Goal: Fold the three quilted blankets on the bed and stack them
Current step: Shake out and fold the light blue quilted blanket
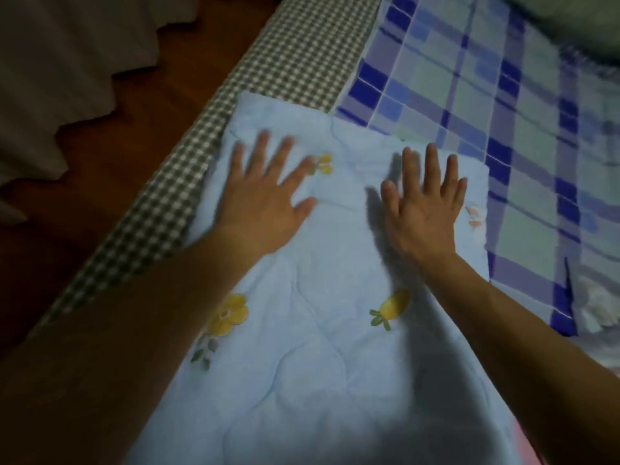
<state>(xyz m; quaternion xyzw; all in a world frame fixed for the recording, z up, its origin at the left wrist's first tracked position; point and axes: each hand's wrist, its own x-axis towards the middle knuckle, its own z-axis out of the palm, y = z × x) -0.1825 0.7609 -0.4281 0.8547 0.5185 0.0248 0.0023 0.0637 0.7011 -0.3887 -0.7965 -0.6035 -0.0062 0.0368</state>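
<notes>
Left hand [265, 199] and right hand [424, 209] lie flat, fingers spread, gripping nothing, on the blue quilted blanket [302, 347]; best pressing outward evenly to flatten folds.

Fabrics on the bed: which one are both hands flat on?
The light blue quilted blanket with yellow fruit prints. The left hand and right hand lie spread on it; the blue plaid sheet and checked fabric are untouched.

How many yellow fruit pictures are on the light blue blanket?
3 on the light blue blanket: one by the left hand fingertips, one beside the left forearm, one beside the right forearm. Arms may hide more; a faded pinkish print sits by the right hand.
</notes>
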